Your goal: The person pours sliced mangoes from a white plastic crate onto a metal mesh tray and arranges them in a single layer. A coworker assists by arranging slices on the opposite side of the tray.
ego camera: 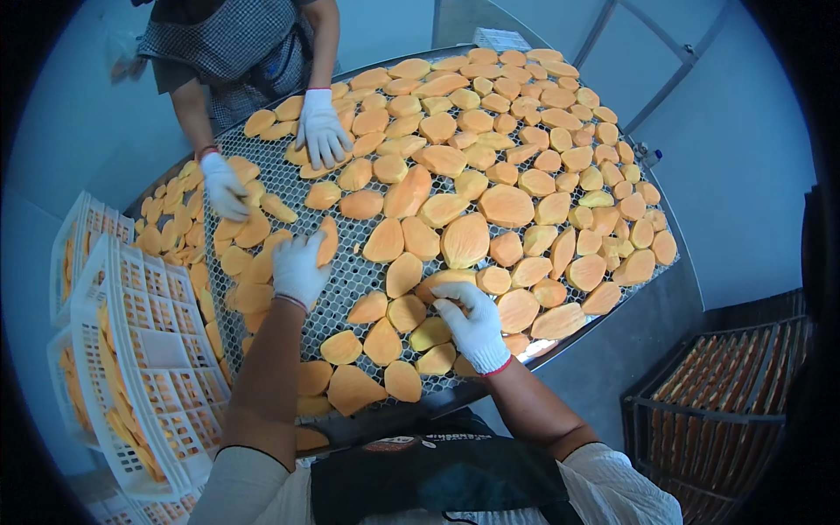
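Observation:
My left hand (302,269), in a white knit glove, grips an orange slice (328,241) of fruit or root, tilted up over the mesh tray (354,275). To the right, my gloved right hand (469,321) has its thumb and fingers at the end of a long slice (446,281); whether it grips or only touches that slice I cannot tell. Flat orange slices lie close together over the tray's middle and right, some touching. A looser pile (252,289) of slices is on its left part, beside my left hand.
Across the tray a co-worker's two gloved hands (323,131) reach onto the mesh and slices. White plastic crates (151,354) holding slices stand at the left. More slices (174,210) lie beyond the tray's left edge. A dark rack (715,394) of filled trays stands at the lower right.

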### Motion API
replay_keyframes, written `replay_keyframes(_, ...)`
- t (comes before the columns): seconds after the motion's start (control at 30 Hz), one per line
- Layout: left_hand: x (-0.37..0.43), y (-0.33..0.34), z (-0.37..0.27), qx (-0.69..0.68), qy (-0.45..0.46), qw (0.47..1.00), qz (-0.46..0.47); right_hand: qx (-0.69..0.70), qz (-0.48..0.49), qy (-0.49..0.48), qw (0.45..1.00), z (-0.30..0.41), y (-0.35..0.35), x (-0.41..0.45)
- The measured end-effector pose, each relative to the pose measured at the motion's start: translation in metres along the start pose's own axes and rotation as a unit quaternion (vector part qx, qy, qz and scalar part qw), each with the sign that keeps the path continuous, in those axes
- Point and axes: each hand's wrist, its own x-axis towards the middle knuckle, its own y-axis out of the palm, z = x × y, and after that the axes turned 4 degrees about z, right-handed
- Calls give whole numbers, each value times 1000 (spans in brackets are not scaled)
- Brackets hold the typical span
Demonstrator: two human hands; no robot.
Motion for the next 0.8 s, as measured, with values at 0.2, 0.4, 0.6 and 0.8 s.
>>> replay_keyframes(0.2,15,16,-1,-26,166,984,-61,-1,-8,8,1000,-14,2,-5)
replay_keyframes(0.4,15,-3,3,-115,82,990,-26,-29,3,2,1000,-8,5,-6)
replay_keyframes(0.6,-32,-17,9,-27,-21,999,42,-33,4,7,999,-5,2,-2)
replay_keyframes(0.8,-35,-5,-19,-99,81,992,-12,-8,31,13,999,-5,22,11)
